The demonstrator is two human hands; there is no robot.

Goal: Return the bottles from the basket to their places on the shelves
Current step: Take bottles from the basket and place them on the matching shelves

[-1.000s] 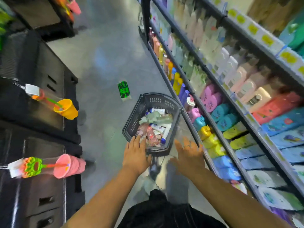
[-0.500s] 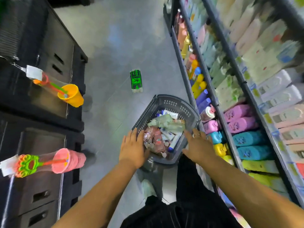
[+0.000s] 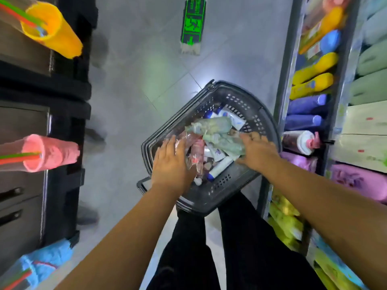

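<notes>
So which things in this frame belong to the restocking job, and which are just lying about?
Part of the job:
basket; green bottles; pink bottle; blue-capped white tube; shelves; left hand and right hand, both in the basket.

Just lying about:
green floor sign; yellow cup; pink cup; dark drawer unit.

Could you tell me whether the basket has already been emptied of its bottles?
No, green bottles, pink bottles and white tubes lie piled inside the basket.
</notes>
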